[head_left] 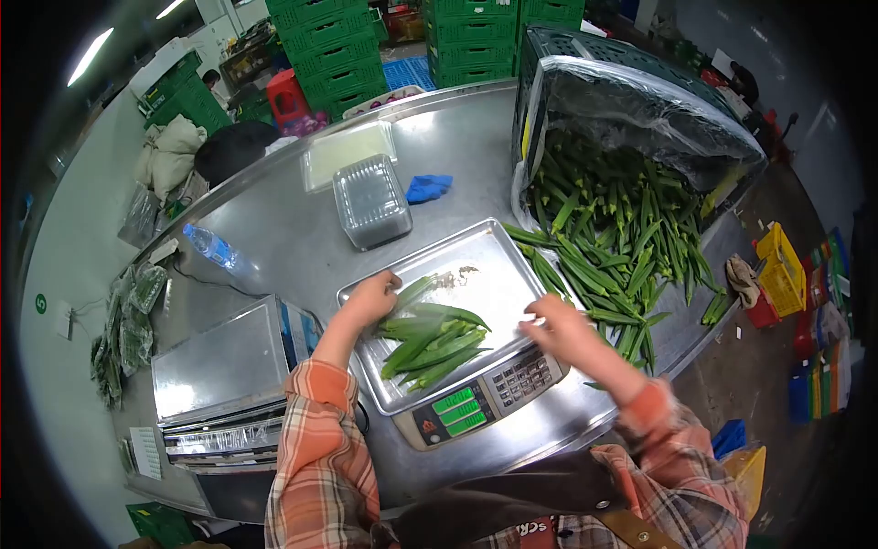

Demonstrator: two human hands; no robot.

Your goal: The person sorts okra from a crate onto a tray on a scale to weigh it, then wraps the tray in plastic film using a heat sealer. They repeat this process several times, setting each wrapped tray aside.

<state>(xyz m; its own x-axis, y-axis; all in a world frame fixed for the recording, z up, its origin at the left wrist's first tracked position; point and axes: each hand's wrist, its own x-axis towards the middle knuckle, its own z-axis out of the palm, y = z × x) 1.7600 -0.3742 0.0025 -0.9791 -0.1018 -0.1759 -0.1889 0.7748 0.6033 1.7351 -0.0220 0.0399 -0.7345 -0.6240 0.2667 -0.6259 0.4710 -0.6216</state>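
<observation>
A bunch of green okra pods lies on the steel tray of a weighing scale. At the tray's left side is my left hand, its fingers curled at the end of one slightly blurred okra pod. My right hand hovers over the tray's right edge, fingers apart and a little blurred, with nothing seen in them. Beyond it, loose okra spills from a tipped, plastic-lined crate onto the steel table. Green digits glow on the scale's display, too small to read.
Clear plastic trays, a blue cloth or glove and a water bottle are on the table. A second scale stands at the left. Green crates are stacked behind; a yellow basket sits at right.
</observation>
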